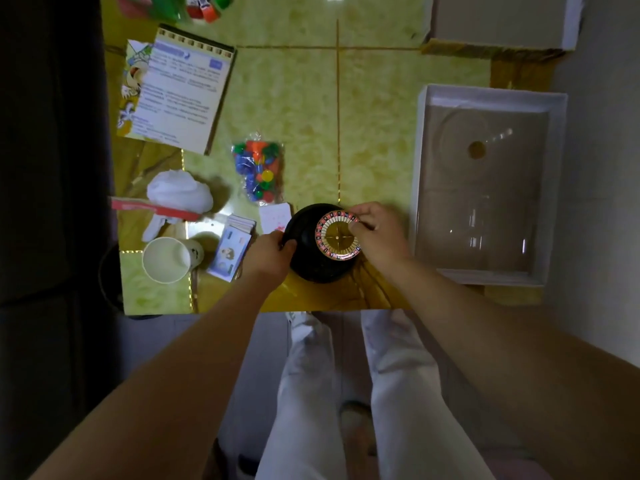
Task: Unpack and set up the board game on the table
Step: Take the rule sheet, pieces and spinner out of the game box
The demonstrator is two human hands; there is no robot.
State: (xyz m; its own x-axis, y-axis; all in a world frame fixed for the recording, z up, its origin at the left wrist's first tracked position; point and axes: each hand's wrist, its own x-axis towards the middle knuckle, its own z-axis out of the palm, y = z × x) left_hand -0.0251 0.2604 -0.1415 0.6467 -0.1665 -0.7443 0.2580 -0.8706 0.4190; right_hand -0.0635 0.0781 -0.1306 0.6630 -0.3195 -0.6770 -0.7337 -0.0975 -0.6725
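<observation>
Far left on the tabletop there's a paper cup. Next to it is a stack of play money, with a bag of coloured chips a bit further back.

Then the action, at the near edge. The left hand has its fingers curled round the left rim of the black bowl, holding it down. The roulette wheel sits over the right half of the bowl, off-centre and not looking seated. The right hand comes in from the right and pinches the wheel's far-right edge between thumb and fingertips, wrist low.

So the wheel is just left of the right hand's fingers, and the bowl's centre is further left again. My guess is the next move is nudging the wheel left and down until it drops onto the middle. It's round, so there's no long axis to line up. I can't tell whether it's tilted or flat.

Off to the right is the opened box tray, well apart from the hands.
</observation>
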